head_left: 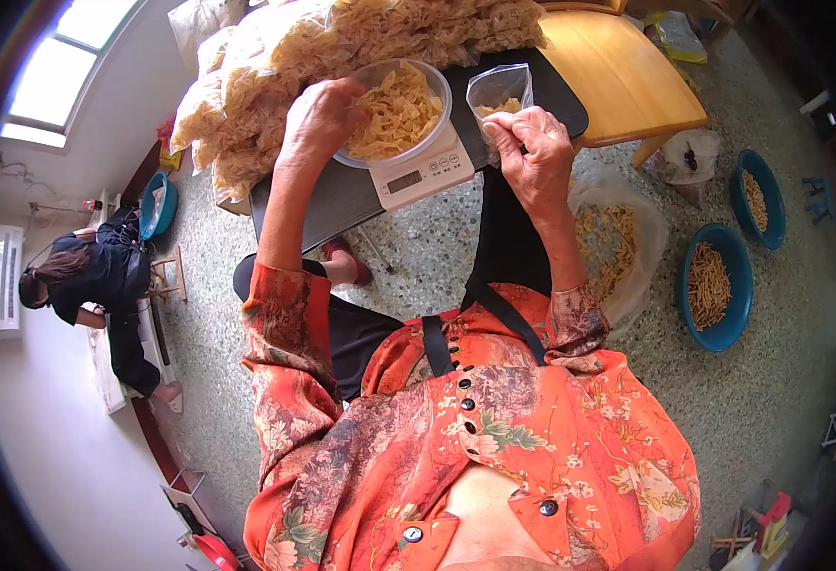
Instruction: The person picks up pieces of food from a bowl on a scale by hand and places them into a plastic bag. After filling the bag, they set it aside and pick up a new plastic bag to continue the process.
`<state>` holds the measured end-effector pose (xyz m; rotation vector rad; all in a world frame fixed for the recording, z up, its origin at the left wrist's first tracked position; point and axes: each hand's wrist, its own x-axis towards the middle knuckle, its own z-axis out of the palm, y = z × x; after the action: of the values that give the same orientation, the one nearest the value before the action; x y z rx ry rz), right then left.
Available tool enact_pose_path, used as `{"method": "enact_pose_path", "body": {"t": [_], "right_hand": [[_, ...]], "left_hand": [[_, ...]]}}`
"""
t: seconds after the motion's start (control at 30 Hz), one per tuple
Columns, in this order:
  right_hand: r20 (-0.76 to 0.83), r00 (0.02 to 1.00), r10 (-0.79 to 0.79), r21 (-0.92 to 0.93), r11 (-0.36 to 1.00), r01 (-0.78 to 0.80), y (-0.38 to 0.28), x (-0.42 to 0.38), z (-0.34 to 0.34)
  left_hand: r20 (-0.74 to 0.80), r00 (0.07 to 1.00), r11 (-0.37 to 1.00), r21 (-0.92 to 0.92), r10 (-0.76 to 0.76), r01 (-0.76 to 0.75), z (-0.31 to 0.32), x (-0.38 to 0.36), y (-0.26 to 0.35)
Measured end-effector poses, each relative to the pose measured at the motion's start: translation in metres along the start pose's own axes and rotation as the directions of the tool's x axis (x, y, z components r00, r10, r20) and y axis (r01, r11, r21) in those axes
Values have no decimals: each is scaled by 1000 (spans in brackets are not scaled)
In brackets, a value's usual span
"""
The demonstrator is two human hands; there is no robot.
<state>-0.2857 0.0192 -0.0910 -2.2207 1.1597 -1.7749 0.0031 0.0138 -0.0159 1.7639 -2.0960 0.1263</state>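
Note:
A clear plastic bowl [397, 124] of thin yellowish dried flakes [401, 112] rests on a white digital kitchen scale [423, 175]. At the bowl's left rim is my left hand [323, 116], its fingers curled together; what they hold, if anything, is hidden. To the right, my right hand [532, 145] pinches the edge of a small clear plastic bag [501, 90]. The bag stands open at the top, with some of the same flakes inside. Both bowl and scale are on a dark tabletop [327, 205].
Filled clear bags [275, 95] are piled along the table's far side. A yellow wooden chair [618, 76] stands at right. On the floor are an open sack [618, 247] and teal basins [716, 285] of stick-like pieces. Another person [85, 266] sits at far left.

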Motion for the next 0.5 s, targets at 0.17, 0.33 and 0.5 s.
{"method": "enact_pose_path", "body": {"t": [0.17, 0.33, 0.5], "right_hand": [[9, 1000, 10, -1, 1000, -10, 2, -1, 0], [14, 1000, 14, 10, 1000, -14, 0, -1, 0], [10, 1000, 6, 11, 1000, -6, 1, -1, 0]], "left_hand": [[66, 998, 997, 75, 10, -15, 8, 1, 9], [39, 996, 991, 100, 82, -85, 13, 6, 5], [3, 994, 992, 55, 112, -112, 9, 6, -3]]}}
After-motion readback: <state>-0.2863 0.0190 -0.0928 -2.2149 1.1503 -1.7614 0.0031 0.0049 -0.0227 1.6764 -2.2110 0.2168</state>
